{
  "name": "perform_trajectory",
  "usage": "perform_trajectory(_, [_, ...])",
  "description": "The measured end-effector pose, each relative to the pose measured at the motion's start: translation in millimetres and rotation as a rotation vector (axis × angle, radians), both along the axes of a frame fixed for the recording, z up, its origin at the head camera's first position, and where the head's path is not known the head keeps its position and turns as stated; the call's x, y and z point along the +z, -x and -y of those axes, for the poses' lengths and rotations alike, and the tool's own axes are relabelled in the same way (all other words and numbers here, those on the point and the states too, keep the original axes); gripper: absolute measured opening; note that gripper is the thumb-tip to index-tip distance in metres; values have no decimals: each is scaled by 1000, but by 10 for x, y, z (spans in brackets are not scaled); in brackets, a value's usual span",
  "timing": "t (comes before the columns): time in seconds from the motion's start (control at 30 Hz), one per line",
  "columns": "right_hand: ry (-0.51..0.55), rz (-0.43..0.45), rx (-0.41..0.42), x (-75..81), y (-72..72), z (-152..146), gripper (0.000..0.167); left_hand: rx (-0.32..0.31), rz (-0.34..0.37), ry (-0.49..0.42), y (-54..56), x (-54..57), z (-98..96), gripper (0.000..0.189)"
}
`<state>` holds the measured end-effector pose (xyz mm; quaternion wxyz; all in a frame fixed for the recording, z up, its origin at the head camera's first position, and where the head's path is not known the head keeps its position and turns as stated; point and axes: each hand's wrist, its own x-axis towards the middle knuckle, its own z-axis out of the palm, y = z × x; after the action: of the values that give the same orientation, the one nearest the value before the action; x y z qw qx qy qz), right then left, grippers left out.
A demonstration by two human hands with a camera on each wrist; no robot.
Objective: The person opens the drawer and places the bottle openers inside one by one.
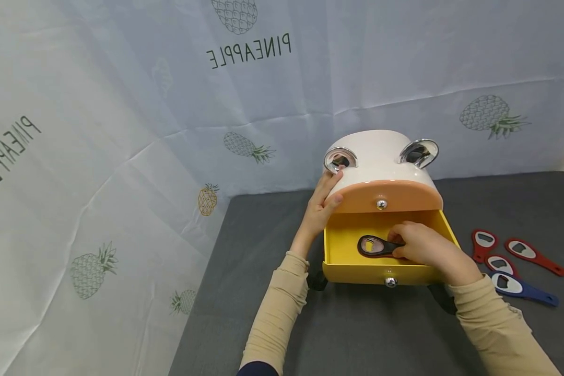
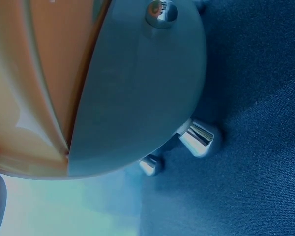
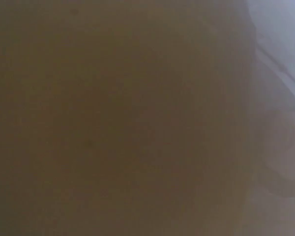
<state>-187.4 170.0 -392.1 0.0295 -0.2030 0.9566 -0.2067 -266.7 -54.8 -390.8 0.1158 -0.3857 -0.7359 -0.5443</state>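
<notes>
A white drawer box (image 1: 373,151) with two chrome ears has an orange upper drawer front (image 1: 395,194) and a pulled-out yellow drawer (image 1: 343,256). My left hand (image 1: 320,206) rests against the box's left side, thumb at the orange front's edge. Inside the yellow drawer, my right hand (image 1: 420,243) pinches the handle end of a black bottle opener (image 1: 375,246), whose rounded head points left. A reddish edge shows along the opener's underside. The left wrist view has a lower drawer front (image 2: 137,88) close up, tinted bluish. The right wrist view is mostly a brown blur.
Right of the box lie several bottle openers: red ones (image 1: 536,256) and a blue one (image 1: 521,289) on the grey table (image 1: 380,334). Short chrome feet (image 2: 199,140) hold up the box. A pineapple-print curtain (image 1: 282,94) hangs behind the table.
</notes>
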Motion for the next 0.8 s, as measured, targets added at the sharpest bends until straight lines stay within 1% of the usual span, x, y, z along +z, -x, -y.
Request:
perform_trajectory(0.13, [15,-10,-12,-1,-12,-10,25,-6,-2,-7,0,-7,-7,78])
perform_trajectory(0.23, [44,10,-19,26,-18,-18,29,-9,4,-8,-5,-9,-10,78])
perform_trajectory(0.37, [104,45,-18,91,-35,-37,30,-6,3,-3,-12,-5,-12,78])
perform_trajectory(0.53, [146,33,-14,179,-92,-59,31,2,-10,-9,2,-17,-10,76])
perform_trajectory(0.6, [169,28,-16,215,-126,-71,32,0,-11,-15,65,-76,-13,77])
perform_trajectory(0.77, [225,2,-54,293,-223,-124,32,-2,-31,-19,249,-258,-29,80])
perform_trajectory(0.8, [233,-7,-66,305,-242,-139,32,0,-35,-18,261,-271,-30,80])
